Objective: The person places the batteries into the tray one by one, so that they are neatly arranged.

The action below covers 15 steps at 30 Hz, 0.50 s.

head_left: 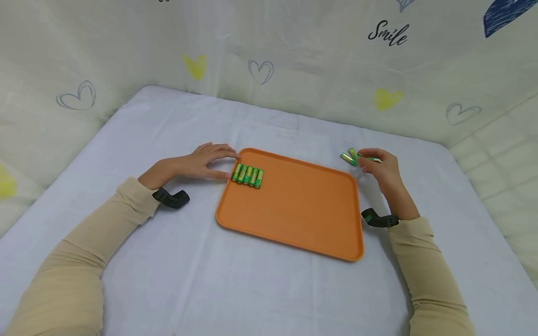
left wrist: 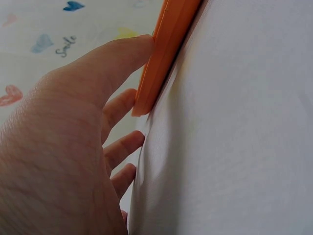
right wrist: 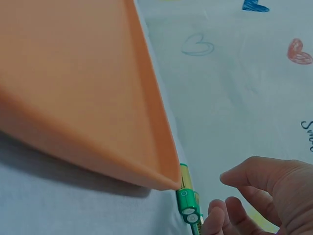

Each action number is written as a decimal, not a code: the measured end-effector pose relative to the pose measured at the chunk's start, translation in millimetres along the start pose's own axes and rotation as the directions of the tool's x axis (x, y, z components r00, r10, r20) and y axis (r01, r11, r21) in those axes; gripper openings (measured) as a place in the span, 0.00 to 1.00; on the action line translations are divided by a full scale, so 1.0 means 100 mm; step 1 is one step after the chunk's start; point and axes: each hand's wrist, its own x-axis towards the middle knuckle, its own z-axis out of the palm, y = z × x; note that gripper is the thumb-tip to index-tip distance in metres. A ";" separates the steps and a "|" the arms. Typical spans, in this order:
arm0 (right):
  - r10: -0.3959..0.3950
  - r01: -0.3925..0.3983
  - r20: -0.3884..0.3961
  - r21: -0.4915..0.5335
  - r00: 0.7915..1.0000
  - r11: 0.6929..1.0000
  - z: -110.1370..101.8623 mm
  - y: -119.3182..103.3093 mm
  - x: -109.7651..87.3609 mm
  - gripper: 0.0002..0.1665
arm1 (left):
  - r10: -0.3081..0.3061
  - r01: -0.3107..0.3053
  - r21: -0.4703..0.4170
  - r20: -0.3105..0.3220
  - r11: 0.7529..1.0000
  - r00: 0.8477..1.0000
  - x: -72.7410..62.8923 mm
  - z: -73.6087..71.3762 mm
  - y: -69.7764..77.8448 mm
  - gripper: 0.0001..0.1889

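An orange tray [head_left: 294,210] lies at a slant on the table. Several green-and-yellow batteries [head_left: 248,175] lie side by side in a row at its far left corner. My left hand [head_left: 201,162] is at that corner, thumb and forefinger touching the tray's rim [left wrist: 166,54], the other fingers spread beyond it. Past the far right corner, a few loose batteries [head_left: 348,159] lie close together on the cloth. My right hand [head_left: 383,169] is right beside them; in the right wrist view its thumb and fingers stand apart, with the battery ends [right wrist: 188,205] just left of the fingertips.
A white cloth [head_left: 252,284] covers the table. Behind it hangs a pale curtain [head_left: 319,60] printed with hearts and lettering. Each wrist wears a black band, the left band [head_left: 171,198] and the right band [head_left: 379,218], below beige sleeves.
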 end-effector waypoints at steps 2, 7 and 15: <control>0.019 -0.020 -0.017 -0.020 1.000 1.000 -0.01 0.02 0.02 0.22 | 0.005 -0.005 -0.001 -0.004 1.000 1.000 0.00 0.00 -0.01 0.33; 0.076 -0.075 -0.076 0.016 0.994 0.997 -0.03 0.05 0.05 0.25 | 0.009 -0.009 -0.008 -0.009 1.000 1.000 -0.01 0.01 -0.02 0.33; 0.215 -0.193 -0.133 0.163 0.968 0.968 -0.12 0.15 0.12 0.27 | 0.013 -0.013 0.002 -0.007 1.000 1.000 -0.01 0.00 -0.01 0.32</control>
